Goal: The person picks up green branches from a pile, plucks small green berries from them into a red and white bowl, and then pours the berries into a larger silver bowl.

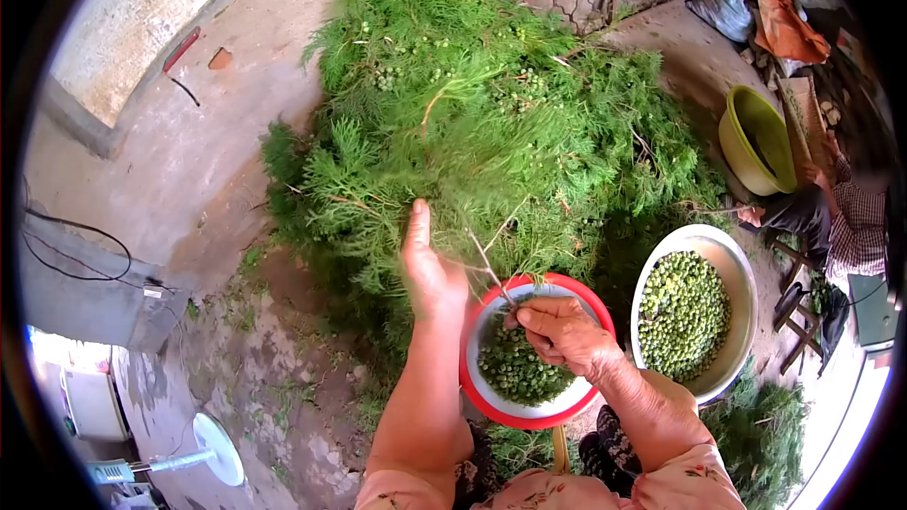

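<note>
The person in front of me wears a soft pink top [534, 493], light enough to look almost peach, scattered with a small printed motif in reds and darker tones. The left sleeve [406, 491] and the right sleeve [688, 480] are of that same loose cloth, stopping well above the wrists and leaving both forearms bare, right down to the left hand [435, 279] and the right hand [572, 335]. Lower down I can make out dark, nearly black trousers [609, 444], broken up by a fine pale pattern too small to read.
</note>
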Available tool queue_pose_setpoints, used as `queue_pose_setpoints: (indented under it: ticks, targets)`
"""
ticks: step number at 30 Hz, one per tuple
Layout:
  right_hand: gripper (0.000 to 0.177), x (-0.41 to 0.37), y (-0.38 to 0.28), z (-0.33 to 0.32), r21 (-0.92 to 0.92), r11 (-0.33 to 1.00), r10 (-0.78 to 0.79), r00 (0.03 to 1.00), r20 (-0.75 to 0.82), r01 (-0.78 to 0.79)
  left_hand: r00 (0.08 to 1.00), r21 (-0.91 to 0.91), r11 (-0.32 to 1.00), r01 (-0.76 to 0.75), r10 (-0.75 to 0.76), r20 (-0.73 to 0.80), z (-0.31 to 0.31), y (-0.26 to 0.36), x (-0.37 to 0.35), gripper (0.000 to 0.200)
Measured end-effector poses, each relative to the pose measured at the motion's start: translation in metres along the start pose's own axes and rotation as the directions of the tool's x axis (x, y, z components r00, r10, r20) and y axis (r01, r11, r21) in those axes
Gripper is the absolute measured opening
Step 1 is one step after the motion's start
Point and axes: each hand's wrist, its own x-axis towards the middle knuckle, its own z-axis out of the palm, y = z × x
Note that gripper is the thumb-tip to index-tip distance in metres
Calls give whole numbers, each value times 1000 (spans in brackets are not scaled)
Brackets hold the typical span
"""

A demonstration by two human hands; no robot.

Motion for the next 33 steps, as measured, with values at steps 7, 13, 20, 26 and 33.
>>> queue_pose_setpoints:
  ticks: [7, 13, 20, 26, 33]
  targets:
    - [16, -2, -13, -20, -633, 676, -275, 926, 260, 379, 985, 47, 995, 89, -95, 142, -4, 33, -2, 41]
    - [17, -8, -7, -19, -594, 790, -146, 987, 63, 155, 948, 227, 926, -302, 317, -29, -2, 31, -10, 44]
    - [18, -19, -10, -11, -730, 540, -394, 892, 220, 419, 990, 220, 966, -134, 139, -10, -37, 40, 5, 48]
    - [16, -49, -11, -23, -811, 528, -303, 948, 99, 253, 957, 217, 968, -128, 179, -230, -20, 49, -20, 30]
    - [23, -109, -17, -40, -705, 695, -264, 962, -62, 145, 972, 200, 953, -226, 235, -22, -69, 51, 3, 16]
